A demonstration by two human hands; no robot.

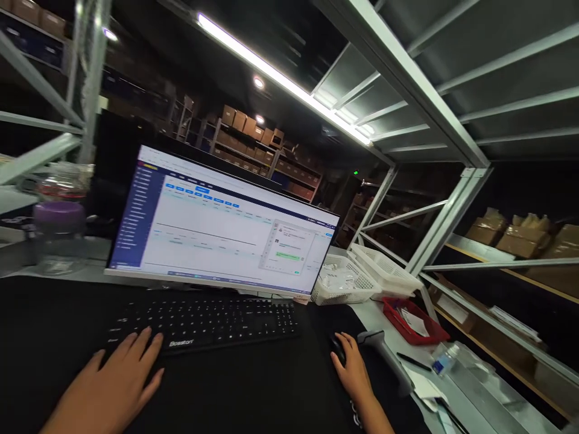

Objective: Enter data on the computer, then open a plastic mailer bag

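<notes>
A black computer keyboard (212,322) lies on a dark desk mat (244,386) below a lit monitor (217,223). My left hand (115,380) rests at the keyboard's left front edge with its fingers spread, holding nothing. To the right, my right hand (353,367) is curled over a black mouse (337,349), which it partly covers. Beside that hand lies a grey barcode scanner (384,355). On the screen are a web page with a blue sidebar and a small chat window; the text is too small to read.
A clear jar with a purple band (58,217) stands left of the monitor. White plastic baskets (368,286), a red tray (418,325), a small bottle (446,360) and a black pen (414,361) are at the right. Metal shelving (446,235) with cardboard boxes (525,235) surrounds the desk.
</notes>
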